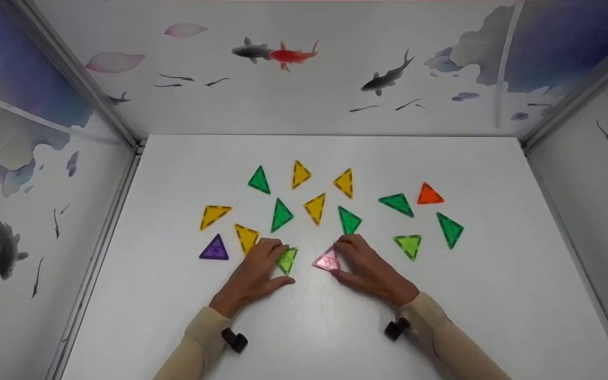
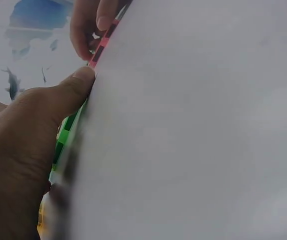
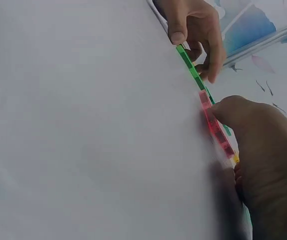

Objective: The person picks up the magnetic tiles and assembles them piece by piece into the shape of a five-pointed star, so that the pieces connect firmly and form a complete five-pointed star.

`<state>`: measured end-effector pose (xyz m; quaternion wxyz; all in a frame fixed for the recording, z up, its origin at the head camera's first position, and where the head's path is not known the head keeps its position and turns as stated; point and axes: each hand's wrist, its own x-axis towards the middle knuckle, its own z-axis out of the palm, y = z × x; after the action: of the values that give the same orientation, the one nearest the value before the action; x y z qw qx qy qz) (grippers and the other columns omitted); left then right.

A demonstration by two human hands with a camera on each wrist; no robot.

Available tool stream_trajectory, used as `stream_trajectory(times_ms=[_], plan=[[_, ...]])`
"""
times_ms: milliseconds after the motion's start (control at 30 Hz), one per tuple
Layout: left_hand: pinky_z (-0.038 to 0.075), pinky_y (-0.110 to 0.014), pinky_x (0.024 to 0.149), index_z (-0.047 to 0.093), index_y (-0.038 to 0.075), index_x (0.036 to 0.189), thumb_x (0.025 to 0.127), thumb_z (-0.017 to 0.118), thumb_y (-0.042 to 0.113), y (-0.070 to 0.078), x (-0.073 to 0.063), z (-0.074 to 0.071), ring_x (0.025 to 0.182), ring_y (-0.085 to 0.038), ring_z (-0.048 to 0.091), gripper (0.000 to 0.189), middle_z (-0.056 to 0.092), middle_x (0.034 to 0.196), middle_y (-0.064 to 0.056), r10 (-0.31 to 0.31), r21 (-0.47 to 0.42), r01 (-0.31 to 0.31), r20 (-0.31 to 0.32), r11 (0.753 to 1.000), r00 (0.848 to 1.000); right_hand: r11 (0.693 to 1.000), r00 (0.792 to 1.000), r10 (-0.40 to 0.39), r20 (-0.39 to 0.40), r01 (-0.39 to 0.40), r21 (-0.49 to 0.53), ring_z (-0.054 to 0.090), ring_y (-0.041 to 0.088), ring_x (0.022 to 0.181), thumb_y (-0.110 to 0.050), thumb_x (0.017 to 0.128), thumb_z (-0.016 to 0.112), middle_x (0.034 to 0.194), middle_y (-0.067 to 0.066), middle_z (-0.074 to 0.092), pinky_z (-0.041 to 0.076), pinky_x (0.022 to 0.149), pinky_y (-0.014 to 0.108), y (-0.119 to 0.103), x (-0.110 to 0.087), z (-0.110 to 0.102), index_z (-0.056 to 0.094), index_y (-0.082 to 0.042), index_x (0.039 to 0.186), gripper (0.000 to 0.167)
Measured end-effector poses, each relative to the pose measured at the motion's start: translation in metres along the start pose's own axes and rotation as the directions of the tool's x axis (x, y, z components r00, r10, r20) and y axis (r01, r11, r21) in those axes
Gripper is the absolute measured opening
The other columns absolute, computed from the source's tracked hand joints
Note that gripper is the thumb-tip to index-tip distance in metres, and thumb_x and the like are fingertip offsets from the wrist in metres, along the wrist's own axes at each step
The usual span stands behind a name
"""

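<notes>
While two tiles are in hand, we judge from the head view the step to be bringing them together; the next move calls for matched edges. The left hand [image 1: 255, 268], reaching in from seven o'clock, holds a light green tile [image 1: 286, 260] with bent fingers, thumb extended beside its near tip. At that tile's three o'clock, apart, the right hand [image 1: 366, 268], from five o'clock, pinches a pink tile [image 1: 326, 259] over the bench [image 1: 304, 327]. In the left wrist view, we see the left thumb pointing to two o'clock. In the right wrist view, the right thumb meets the pink edge; whether either tile is lifted, we cannot tell.
</notes>
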<state>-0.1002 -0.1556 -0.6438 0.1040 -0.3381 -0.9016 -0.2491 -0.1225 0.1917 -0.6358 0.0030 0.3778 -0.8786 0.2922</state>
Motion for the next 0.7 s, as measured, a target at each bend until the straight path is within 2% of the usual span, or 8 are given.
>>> stream_trajectory(times_ms=[133, 233, 367, 567, 700], plan=[[0.052, -0.040, 0.115, 0.062, -0.001, 0.151, 0.095, 0.087, 0.048, -0.0008, -0.0011, -0.0035, 0.130, -0.028, 0.057, 0.078, 0.060, 0.142, -0.015, -0.018, -0.022, 0.019, 0.039, 1.000, 0.999, 1.000, 1.000, -0.009, 0.008, 0.009, -0.021, 0.052, 0.016, 0.135, -0.042, 0.103, 0.079, 0.151, 0.007, 0.051, 0.052, 0.114, 0.036, -0.0003, -0.0005, -0.0006, 0.056, -0.006, 0.155, 0.068], [0.053, -0.038, 0.113, 0.062, 0.000, 0.151, 0.097, 0.085, 0.049, -0.0011, -0.0013, -0.0059, 0.129, -0.026, 0.057, 0.077, 0.060, 0.142, -0.014, -0.021, 0.005, 0.020, 0.066, 1.000, 0.998, 1.000, 1.000, -0.013, 0.008, 0.013, -0.028, 0.052, 0.017, 0.135, -0.042, 0.102, 0.079, 0.151, 0.008, 0.051, 0.053, 0.114, 0.037, -0.0019, -0.0006, -0.0009, 0.056, -0.005, 0.155, 0.069], [0.054, -0.034, 0.111, 0.063, 0.001, 0.151, 0.100, 0.081, 0.051, -0.0023, 0.0000, -0.0070, 0.126, -0.025, 0.058, 0.074, 0.060, 0.141, -0.013, 0.007, 0.056, -0.012, 0.086, 0.998, 0.996, 0.997, 1.000, -0.005, 0.009, 0.006, -0.073, 0.053, 0.019, 0.133, -0.043, 0.103, 0.078, 0.150, 0.009, 0.051, 0.054, 0.112, 0.036, -0.0035, -0.0006, -0.0004, 0.055, -0.005, 0.156, 0.069], [0.055, -0.034, 0.110, 0.064, 0.000, 0.150, 0.100, 0.081, 0.046, -0.0056, -0.0035, -0.0074, 0.126, -0.025, 0.058, 0.071, 0.060, 0.142, -0.014, 0.021, 0.058, -0.025, 0.063, 0.998, 0.998, 0.993, 1.000, -0.006, 0.024, 0.009, -0.122, 0.055, 0.020, 0.131, -0.044, 0.103, 0.076, 0.150, 0.011, 0.051, 0.055, 0.111, 0.036, -0.0030, 0.0007, 0.0026, 0.055, -0.004, 0.155, 0.069], [0.057, -0.034, 0.107, 0.067, -0.002, 0.145, 0.098, 0.085, 0.042, -0.0067, -0.0049, -0.0057, 0.121, -0.025, 0.059, 0.068, 0.061, 0.137, -0.015, 0.008, 0.046, -0.010, 0.023, 0.999, 1.000, 0.997, 0.999, 0.027, 0.046, -0.024, -0.069, 0.053, 0.019, 0.132, -0.043, 0.104, 0.075, 0.149, 0.010, 0.050, 0.054, 0.112, 0.036, -0.0026, 0.0018, 0.0014, 0.056, -0.005, 0.155, 0.066]])
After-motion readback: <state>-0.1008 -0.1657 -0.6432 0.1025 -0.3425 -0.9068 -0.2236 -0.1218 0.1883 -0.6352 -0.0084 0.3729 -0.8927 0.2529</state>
